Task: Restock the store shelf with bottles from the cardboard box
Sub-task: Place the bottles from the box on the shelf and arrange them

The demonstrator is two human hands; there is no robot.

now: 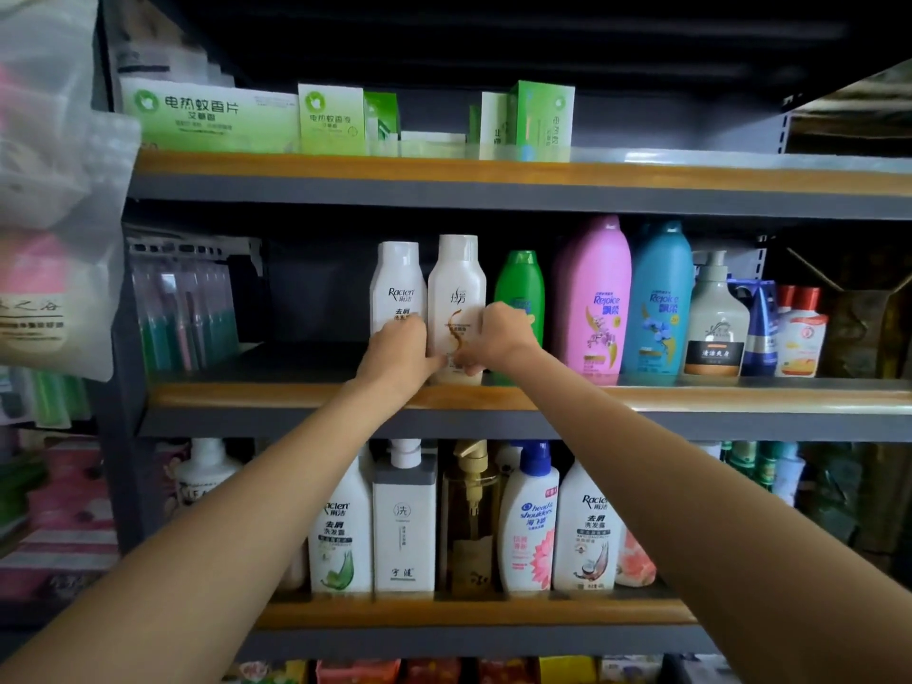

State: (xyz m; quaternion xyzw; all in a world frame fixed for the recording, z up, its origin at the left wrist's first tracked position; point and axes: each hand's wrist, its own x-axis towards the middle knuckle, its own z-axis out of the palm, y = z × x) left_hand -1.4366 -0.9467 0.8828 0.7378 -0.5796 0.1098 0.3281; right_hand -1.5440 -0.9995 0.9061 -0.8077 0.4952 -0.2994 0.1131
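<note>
Both hands grip the lower body of one cream-white plastic shampoo bottle with a brown swirl label, which stands upright at the frame's centre: the left hand curls round its left side, thumb tip across the front, and the right hand curls round its right side, thumb pinching the front near the base. The left hand's knuckles also overlap the neighbouring white plastic Raclen bottle; contact there cannot be confirmed.

The grey metal shelving unit with orange-brown wooden front lips spans the frame. On its middle tier, right of the gripped bottle, stand in order a green bottle, a tall pink Rejoice bottle, a tall blue Rejoice bottle and a pale grey-green pump bottle with a dark label. The tier's left part holds packaged toothbrushes.

The upper tier carries green-and-white cartons. The lower tier holds a row of white shampoo and pump bottles, among them an amber pump bottle with a gold head. Translucent plastic bags hang at the upper left.
</note>
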